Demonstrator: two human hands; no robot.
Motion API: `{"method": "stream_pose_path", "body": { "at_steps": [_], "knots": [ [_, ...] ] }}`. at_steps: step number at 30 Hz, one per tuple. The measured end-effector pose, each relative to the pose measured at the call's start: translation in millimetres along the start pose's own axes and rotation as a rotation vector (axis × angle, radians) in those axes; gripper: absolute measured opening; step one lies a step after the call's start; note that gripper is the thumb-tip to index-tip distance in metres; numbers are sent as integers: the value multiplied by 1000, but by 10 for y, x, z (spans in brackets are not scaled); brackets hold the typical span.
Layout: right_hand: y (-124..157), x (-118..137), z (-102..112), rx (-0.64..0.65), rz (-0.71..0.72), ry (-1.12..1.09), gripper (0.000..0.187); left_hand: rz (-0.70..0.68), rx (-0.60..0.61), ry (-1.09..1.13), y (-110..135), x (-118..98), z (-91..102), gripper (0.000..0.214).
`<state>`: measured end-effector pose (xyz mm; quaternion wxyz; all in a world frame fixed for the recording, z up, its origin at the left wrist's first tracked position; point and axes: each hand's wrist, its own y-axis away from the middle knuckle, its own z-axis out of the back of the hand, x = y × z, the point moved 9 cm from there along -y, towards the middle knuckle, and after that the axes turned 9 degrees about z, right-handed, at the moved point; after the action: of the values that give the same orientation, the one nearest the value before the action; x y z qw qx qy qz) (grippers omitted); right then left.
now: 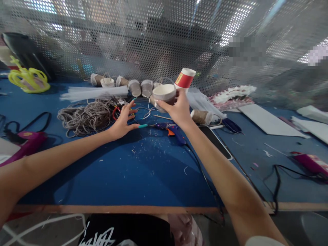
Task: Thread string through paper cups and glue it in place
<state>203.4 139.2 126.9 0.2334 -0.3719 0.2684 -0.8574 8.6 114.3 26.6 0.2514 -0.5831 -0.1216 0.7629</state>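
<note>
My right hand (180,107) grips a small cup (164,91) with a pale inside and a grey wrapped outside, held above the table and tipped toward me. Fingers apart, my left hand (123,121) hovers beside a heap of grey cord (88,117) and red-handled scissors (115,112); teal covers show on its thumb and a fingertip. Between the hands lies a blue glue gun (167,126) with an orange trigger, its nozzle near my left thumb. A red and white paper cup (185,79) stands behind my right hand.
Several wrapped cups (134,87) line the back by a perforated metal screen (153,41). Translucent sticks (94,93) lie before them. A phone (215,140) rests under my right forearm. Magenta glue guns lie at left (32,141) and right (311,163), with trailing cables.
</note>
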Motion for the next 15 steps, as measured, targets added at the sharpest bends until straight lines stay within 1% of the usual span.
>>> {"method": "stream_pose_path", "body": {
  "at_steps": [1,2,3,4,5,7,8,9,10,12,13,14,15],
  "knots": [
    [-12,20,122,-72,15,89,63,2,-2,-7,-1,8,0,92],
    [-21,77,211,-103,45,147,63,4,-5,-13,-2,15,-1,90],
    [-29,160,252,-82,82,167,63,4,-8,-18,-3,24,-3,89],
    [-35,256,226,10,122,144,62,3,-11,-24,-3,32,-6,87],
    [-21,370,139,164,170,77,61,0,-16,-28,-3,39,-7,86],
    [145,635,-137,607,275,-139,62,-9,-28,-30,-3,45,-7,85],
    [229,725,-198,746,297,-215,61,-13,-31,-30,-2,44,-7,86],
    [239,748,-192,767,287,-220,59,-13,-29,-32,-2,42,-9,85],
    [198,723,-149,715,263,-174,58,-9,-21,-38,-3,41,-15,85],
    [51,609,45,473,197,-14,61,10,6,-65,-6,43,-38,82],
    [4,568,142,372,172,40,63,22,19,-82,-8,48,-50,80],
    [-16,553,195,327,163,47,66,31,27,-103,-10,53,-60,79],
    [1,574,159,388,174,-25,68,35,27,-124,-11,56,-65,80]
  ]
}}
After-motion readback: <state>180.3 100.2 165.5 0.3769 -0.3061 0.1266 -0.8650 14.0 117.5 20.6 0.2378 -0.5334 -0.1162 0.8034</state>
